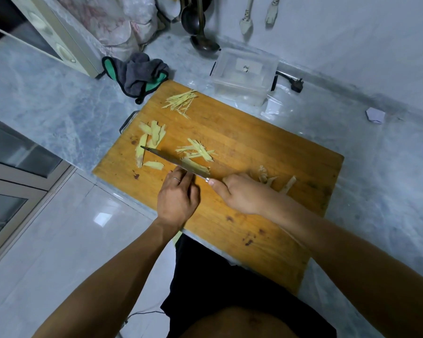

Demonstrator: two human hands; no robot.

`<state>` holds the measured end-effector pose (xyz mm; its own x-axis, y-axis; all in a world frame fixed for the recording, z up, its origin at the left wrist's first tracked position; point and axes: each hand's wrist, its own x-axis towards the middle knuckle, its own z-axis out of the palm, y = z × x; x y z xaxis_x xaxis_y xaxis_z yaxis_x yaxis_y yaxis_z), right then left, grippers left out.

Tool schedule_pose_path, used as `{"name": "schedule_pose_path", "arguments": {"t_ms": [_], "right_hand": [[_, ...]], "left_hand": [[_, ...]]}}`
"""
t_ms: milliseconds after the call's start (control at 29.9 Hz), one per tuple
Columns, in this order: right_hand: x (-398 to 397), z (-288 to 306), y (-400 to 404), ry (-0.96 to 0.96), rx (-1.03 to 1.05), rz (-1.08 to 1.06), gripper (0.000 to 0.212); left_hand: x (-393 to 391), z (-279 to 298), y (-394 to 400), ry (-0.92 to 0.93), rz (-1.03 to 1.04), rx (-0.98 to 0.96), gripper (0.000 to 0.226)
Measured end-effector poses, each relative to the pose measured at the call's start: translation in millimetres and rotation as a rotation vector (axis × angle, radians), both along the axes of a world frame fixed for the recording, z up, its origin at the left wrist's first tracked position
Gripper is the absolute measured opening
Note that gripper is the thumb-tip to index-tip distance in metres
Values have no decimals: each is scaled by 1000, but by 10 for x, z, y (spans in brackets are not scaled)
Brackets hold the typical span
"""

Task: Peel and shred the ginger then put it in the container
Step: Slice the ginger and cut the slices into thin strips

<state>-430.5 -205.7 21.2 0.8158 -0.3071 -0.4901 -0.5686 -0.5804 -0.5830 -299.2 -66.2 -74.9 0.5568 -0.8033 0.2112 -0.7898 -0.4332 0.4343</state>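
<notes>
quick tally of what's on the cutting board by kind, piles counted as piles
knife: 1
shredded ginger piles: 2
ginger slices group: 1
peel scraps group: 1
hands: 2
total: 7
</notes>
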Motion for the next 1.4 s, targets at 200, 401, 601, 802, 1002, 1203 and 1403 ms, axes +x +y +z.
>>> {"name": "schedule_pose_path", "arguments": {"t_ms": [200, 401, 601, 802, 1002, 1203, 1403], "right_hand": [[0, 44, -24, -19, 3, 20, 64], [-130, 18, 5, -66, -41, -1, 62], [-59, 14, -52, -83, -27, -63, 63], [-118, 27, -105, -94, -4, -101, 63], [-147, 47, -34, -94, -11, -52, 61], [-161, 82, 3, -114, 2, -37, 60], [-146, 108, 40, -98, -26, -37, 61]], "left_hand": [[3, -17, 7, 33, 34, 32, 42], [-5, -23, 17, 33, 29, 39, 39], [6, -40, 32, 40, 20, 29, 43], [3, -36, 34, 110, 155, 9, 39], [2, -54, 32, 86, 147, 4, 39], [18, -94, 26, 61, 124, -21, 36], [15, -83, 24, 53, 122, -32, 36]]}}
